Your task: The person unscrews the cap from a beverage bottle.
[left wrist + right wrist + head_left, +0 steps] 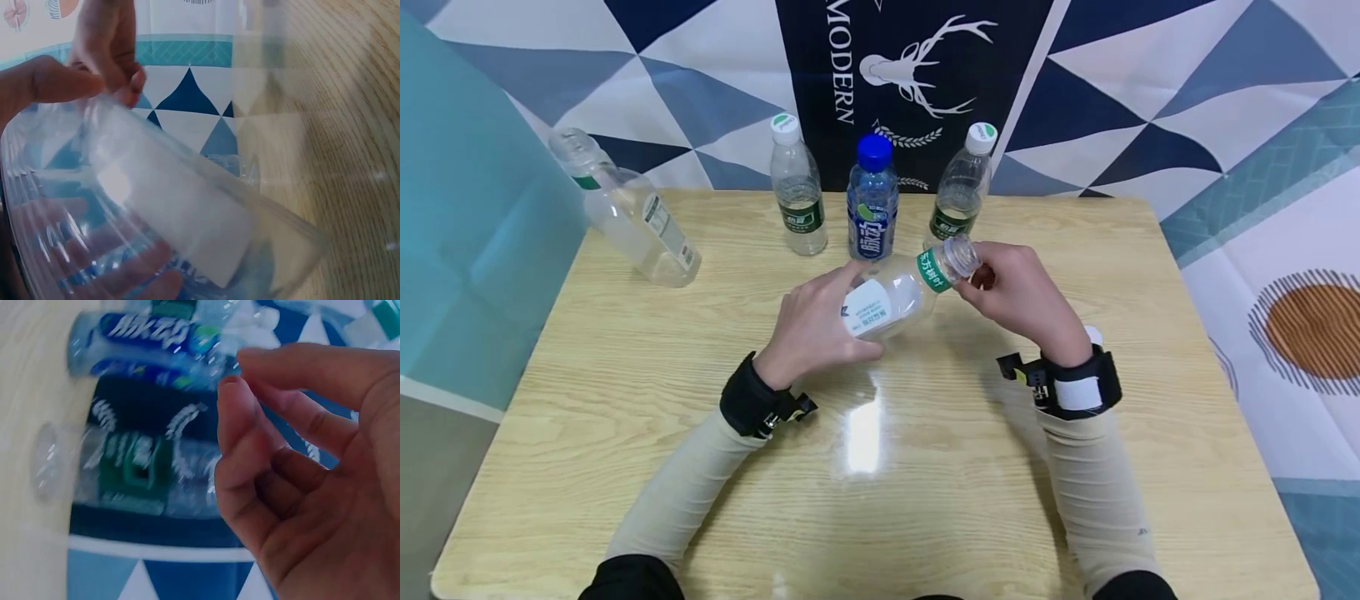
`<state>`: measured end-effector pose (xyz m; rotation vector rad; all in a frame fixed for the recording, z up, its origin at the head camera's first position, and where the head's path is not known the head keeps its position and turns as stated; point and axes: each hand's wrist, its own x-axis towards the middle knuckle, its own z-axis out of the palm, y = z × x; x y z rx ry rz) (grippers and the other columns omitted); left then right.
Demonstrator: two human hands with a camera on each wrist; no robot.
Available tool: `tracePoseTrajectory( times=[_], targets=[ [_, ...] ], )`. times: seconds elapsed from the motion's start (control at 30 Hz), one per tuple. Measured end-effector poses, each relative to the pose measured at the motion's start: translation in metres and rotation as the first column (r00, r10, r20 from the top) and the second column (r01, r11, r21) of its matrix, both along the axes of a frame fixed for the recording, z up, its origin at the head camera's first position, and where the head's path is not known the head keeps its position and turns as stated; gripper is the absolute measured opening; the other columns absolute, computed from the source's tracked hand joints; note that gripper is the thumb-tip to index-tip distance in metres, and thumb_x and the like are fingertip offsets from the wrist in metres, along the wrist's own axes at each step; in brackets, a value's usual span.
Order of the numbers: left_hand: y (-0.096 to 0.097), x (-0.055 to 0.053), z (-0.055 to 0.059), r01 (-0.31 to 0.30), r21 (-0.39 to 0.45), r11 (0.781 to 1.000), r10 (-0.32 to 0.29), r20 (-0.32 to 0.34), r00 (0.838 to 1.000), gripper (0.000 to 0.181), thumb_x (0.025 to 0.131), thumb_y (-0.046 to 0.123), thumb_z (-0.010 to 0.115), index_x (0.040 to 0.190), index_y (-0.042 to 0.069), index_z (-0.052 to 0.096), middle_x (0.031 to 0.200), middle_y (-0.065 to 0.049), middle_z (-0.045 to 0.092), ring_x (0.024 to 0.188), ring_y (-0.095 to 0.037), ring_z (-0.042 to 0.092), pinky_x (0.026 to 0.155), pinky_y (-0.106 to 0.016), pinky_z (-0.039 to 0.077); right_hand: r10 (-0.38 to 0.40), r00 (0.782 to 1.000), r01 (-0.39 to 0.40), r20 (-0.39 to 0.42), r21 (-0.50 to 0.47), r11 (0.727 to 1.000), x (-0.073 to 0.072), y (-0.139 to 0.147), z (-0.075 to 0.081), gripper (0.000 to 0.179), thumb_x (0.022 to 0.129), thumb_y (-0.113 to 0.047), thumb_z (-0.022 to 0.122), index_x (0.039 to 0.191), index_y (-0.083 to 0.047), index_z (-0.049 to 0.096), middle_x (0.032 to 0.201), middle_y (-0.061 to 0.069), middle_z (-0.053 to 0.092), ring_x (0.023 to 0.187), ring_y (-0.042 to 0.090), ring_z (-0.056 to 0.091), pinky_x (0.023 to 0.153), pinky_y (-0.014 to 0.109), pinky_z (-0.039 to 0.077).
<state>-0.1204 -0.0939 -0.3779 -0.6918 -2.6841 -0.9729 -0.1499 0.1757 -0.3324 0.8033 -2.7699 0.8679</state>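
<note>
My left hand (820, 321) grips a clear plastic bottle (898, 296) round its body, above the table. The bottle tilts, its uncapped mouth pointing up and to the right, with a green neck band and a white label. In the left wrist view the bottle (169, 187) fills the foreground, blurred, with fingers seen through it. Close beside the bottle mouth is my right hand (1026, 292). In the right wrist view this hand (312, 450) has curled fingers, thumb and index tips almost meeting, and I see nothing between them.
Along the table's (715, 500) back edge stand a white-capped bottle (797, 196), a blue-capped bottle (872, 204) and another white-capped bottle (962, 187). An uncapped clear bottle (640, 225) stands at the back left. Something small and white (1093, 335) is partly hidden by my right wrist.
</note>
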Motion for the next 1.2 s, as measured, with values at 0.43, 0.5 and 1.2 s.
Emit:
tracePoseTrajectory(
  times=[0.43,0.5,1.2],
  targets=[
    [-0.005,-0.008,-0.016,-0.038,0.392,0.919,0.047,-0.014,0.999,0.089,0.054,0.027,0.085,0.134,0.013,0.048,0.110,-0.001,0.061,0.089,-0.014,0.055,0.069,-0.033,0.046,0.069,0.994,-0.074,-0.083,-0.049,0.996,0.015,-0.009,0.007,0.008,0.078,-0.005,0.065,0.079,-0.012,0.064,0.076,-0.007,0.057,0.064,0.008,0.049,0.057,0.025,0.042],
    [-0.008,-0.009,-0.016,-0.050,0.474,0.879,0.074,-0.032,0.997,0.089,0.056,0.022,0.086,0.135,0.012,0.046,0.114,-0.002,0.059,0.093,-0.015,0.055,0.071,-0.034,0.046,0.076,0.993,-0.080,-0.086,-0.046,0.996,0.015,-0.009,0.007,0.007,0.078,-0.005,0.065,0.080,-0.012,0.064,0.076,-0.007,0.057,0.064,0.007,0.049,0.057,0.024,0.042],
    [-0.066,-0.052,-0.008,-0.387,0.805,0.450,0.516,0.119,0.848,0.094,0.058,0.000,0.085,0.135,0.003,0.032,0.124,-0.007,0.050,0.111,-0.017,0.048,0.096,-0.028,0.035,0.126,0.990,-0.128,-0.070,-0.025,0.991,0.012,-0.016,0.000,0.007,0.081,-0.007,0.067,0.082,-0.014,0.066,0.080,-0.009,0.060,0.065,0.006,0.051,0.057,0.024,0.042]
  ],
)
